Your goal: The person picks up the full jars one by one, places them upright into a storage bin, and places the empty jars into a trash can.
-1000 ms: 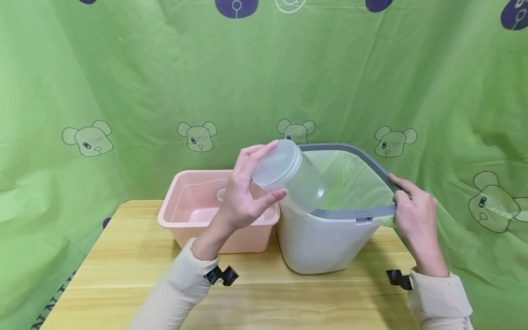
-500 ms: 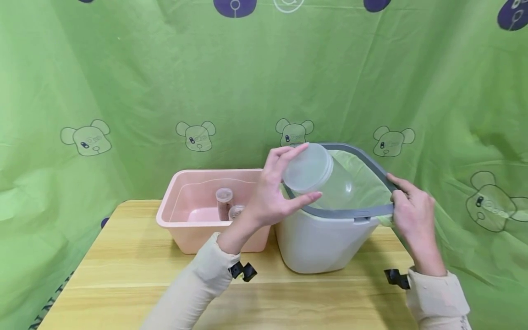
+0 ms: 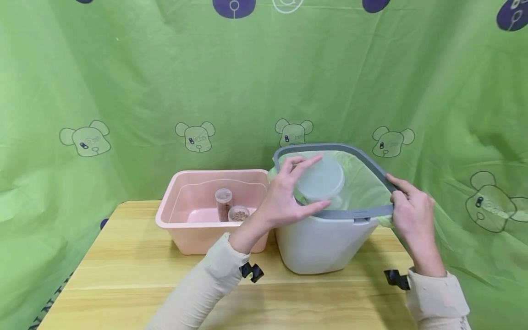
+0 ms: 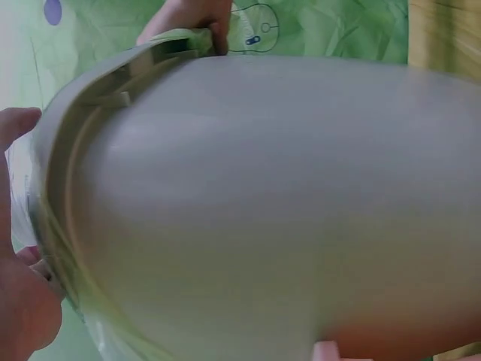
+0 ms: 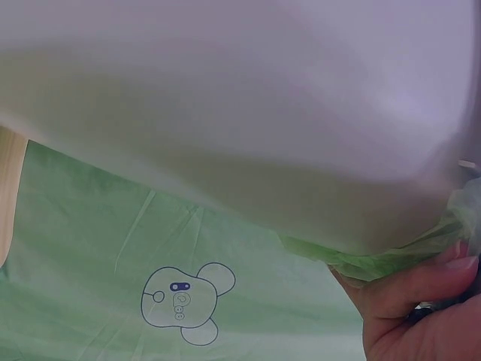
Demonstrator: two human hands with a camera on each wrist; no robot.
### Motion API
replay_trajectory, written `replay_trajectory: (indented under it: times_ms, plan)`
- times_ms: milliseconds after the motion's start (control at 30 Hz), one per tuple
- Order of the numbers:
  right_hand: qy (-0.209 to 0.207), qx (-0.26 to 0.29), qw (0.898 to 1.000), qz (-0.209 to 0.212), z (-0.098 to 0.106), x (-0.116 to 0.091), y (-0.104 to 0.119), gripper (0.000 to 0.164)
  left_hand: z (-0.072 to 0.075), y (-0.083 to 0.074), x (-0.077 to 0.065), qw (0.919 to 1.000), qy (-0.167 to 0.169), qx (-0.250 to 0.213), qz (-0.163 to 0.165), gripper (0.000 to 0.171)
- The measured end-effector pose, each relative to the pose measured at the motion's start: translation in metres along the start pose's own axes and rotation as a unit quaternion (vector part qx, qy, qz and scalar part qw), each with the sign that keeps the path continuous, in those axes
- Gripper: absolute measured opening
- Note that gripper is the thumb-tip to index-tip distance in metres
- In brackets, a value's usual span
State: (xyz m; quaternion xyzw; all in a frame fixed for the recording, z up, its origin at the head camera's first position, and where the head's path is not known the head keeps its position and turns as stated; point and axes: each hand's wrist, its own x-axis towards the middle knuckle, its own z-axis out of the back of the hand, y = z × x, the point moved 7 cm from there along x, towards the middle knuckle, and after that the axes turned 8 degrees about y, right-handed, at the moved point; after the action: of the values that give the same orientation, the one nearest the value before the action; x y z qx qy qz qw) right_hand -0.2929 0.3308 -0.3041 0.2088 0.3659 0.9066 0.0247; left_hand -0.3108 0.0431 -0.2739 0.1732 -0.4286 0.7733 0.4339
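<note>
A translucent plastic jar [image 3: 321, 178] with a round lid is tilted inside the mouth of a grey-rimmed white trash bin [image 3: 317, 247]. My left hand [image 3: 282, 201] holds the jar near its lid, fingers on the far side and thumb on the near side. The jar's lower part is hidden in the bin. A pale green bag [image 3: 365, 188] lines the bin and folds over its rim. With my right hand [image 3: 414, 215] I grip the right side of that rim. The right wrist view shows the right hand [image 5: 428, 308] at the bunched bag edge.
A pink plastic basin [image 3: 198, 238] stands left of the bin on the wooden table [image 3: 136, 284]. It holds an upright clear tube [image 3: 224, 204] and a small round container of pellets [image 3: 239, 214]. A green printed curtain [image 3: 239, 82] hangs behind.
My left hand has carried the jar rightward over the rim and lower into the bin. The small containers in the basin have come into view. My right hand stays on the rim.
</note>
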Motion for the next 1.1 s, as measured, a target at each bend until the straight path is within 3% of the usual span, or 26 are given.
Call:
replay_trajectory:
  times_ms: [200, 633, 1100]
  plan:
    - [-0.002, 0.003, 1.0, 0.001, -0.001, 0.0, 0.0, 0.053, -0.009, 0.009, -0.002, 0.9995, 0.022, 0.015, 0.02, 0.087]
    - [-0.003, 0.006, 1.0, -0.002, -0.001, 0.0, -0.001, 0.053, -0.013, 0.016, -0.005, 0.9965, 0.045, 0.042, 0.056, 0.076]
    - [-0.01, -0.004, 1.0, 0.0, 0.0, -0.001, 0.001, 0.053, -0.015, 0.013, -0.004, 0.9903, 0.079, 0.109, 0.036, 0.078]
